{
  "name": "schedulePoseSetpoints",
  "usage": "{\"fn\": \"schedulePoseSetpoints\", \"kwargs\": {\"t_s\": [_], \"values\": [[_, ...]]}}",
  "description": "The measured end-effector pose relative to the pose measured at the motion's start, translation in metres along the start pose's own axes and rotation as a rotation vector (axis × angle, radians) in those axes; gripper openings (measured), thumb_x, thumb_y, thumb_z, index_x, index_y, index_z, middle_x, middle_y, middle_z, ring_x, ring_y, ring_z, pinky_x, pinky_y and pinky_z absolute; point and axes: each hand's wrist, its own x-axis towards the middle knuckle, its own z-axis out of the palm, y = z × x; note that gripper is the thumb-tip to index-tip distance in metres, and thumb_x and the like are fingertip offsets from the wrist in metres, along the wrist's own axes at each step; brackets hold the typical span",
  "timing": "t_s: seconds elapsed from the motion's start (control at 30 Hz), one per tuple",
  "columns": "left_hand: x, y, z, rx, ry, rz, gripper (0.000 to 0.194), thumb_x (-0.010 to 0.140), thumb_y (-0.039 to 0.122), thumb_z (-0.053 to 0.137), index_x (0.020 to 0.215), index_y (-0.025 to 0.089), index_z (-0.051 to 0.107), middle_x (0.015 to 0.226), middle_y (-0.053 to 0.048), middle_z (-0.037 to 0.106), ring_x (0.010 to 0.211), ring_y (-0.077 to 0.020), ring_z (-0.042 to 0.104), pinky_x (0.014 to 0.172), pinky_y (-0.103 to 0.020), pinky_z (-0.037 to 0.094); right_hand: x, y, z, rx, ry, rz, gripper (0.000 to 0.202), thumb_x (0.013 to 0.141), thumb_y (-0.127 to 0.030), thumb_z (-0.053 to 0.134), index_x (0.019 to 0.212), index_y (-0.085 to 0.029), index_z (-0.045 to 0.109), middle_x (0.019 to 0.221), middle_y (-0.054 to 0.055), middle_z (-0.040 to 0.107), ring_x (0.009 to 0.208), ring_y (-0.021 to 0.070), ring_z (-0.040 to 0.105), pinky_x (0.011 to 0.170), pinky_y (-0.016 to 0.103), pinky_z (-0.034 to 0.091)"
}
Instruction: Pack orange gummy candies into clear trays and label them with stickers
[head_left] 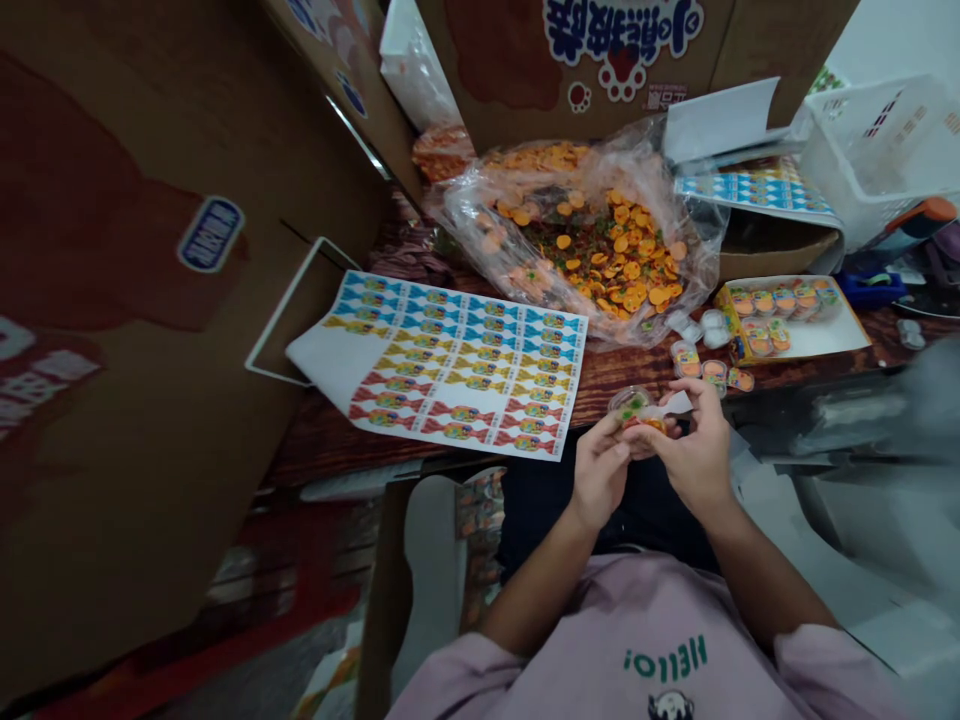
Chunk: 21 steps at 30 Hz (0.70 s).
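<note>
My left hand [602,468] and my right hand [699,452] meet just off the table's front edge, above my lap. Between the fingers is a small clear plastic box [632,402] with orange and green contents. The left fingers close around its near side. My right hand pinches a small white label [677,403] at the box's right side; its fingertips are partly hidden. Just beyond the hands lie several small filled boxes [685,358]. Left of my hands, a sheet of blue, yellow and red labels [469,365] has bare patches.
Behind the hands, a clear plastic bag [480,225] spreads open around many orange candies [630,250]. A yellow-edged display box [825,338] holds filled boxes at right. A white basket [862,170] stands behind it. Large cardboard cartons [97,400] wall the left and back.
</note>
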Motion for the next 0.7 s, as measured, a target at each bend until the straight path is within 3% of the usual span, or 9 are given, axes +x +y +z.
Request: {"fn": "schedulePoseSetpoints", "kwargs": {"t_s": [0.13,0.33,0.43,0.57,0.7], "values": [[0.001,0.003,0.005,0.059,0.091,-0.009,0.034,0.085,0.050,0.080,0.097,0.019,0.076,0.097,-0.009,0.080,0.098,-0.0273,0.078,0.093,-0.044,0.063,-0.012,-0.002,0.008,0.206,0.175,0.031,0.048,0.078,-0.045,0.086,0.113,-0.022,0.063,0.103,0.005,0.071,0.082,0.0170,0.069,0.076,0.031,0.058],[-0.001,0.001,0.004,0.113,0.130,0.024,0.043,0.085,0.052,0.080,0.108,0.016,0.077,0.104,-0.012,0.080,0.097,-0.0280,0.078,0.089,-0.042,0.065,-0.014,-0.001,0.008,0.365,0.153,0.018,0.015,0.093,-0.035,0.072,0.098,-0.021,0.071,0.092,0.003,0.075,0.082,0.0172,0.072,0.077,0.033,0.060],[-0.004,0.003,0.005,0.222,0.167,0.068,0.043,0.085,0.049,0.080,0.111,0.015,0.078,0.104,-0.012,0.080,0.091,-0.0249,0.079,0.085,-0.036,0.066,-0.014,-0.007,0.004,0.236,0.166,-0.230,0.004,0.095,-0.023,0.068,0.092,-0.023,0.072,0.092,0.003,0.075,0.090,0.0190,0.071,0.083,0.037,0.058],[-0.007,0.012,0.009,0.312,0.201,0.085,0.040,0.086,0.047,0.080,0.111,0.015,0.080,0.099,-0.011,0.081,0.084,-0.0214,0.078,0.079,-0.029,0.064,-0.019,-0.014,-0.004,-0.157,0.170,-0.661,0.025,0.092,-0.011,0.067,0.109,-0.029,0.072,0.100,0.003,0.079,0.095,0.0223,0.073,0.088,0.044,0.054],[-0.007,0.021,0.009,0.255,0.164,0.066,0.039,0.087,0.045,0.080,0.114,0.016,0.080,0.098,-0.011,0.081,0.083,-0.0204,0.078,0.077,-0.028,0.064,-0.022,-0.007,-0.008,-0.455,0.152,-0.863,0.032,0.091,-0.014,0.070,0.118,-0.031,0.072,0.106,0.001,0.082,0.096,0.0239,0.076,0.091,0.046,0.044]]}}
